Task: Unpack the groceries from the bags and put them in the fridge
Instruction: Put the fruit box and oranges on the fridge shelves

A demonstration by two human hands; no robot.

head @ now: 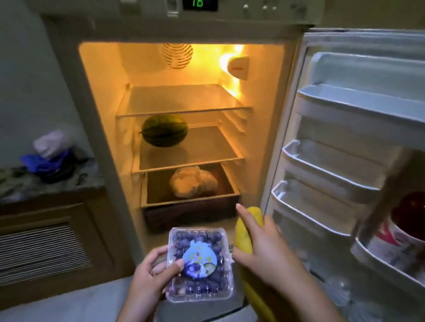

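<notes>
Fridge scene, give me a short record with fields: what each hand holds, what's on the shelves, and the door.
left hand: holds clear blueberry box
right hand: holds yellow fruit, forefinger pointing at fridge
top shelf: bare
middle shelf: watermelon
drawer: white bagged item
fridge door: open, red-capped jar in rack
display: 16
</notes>
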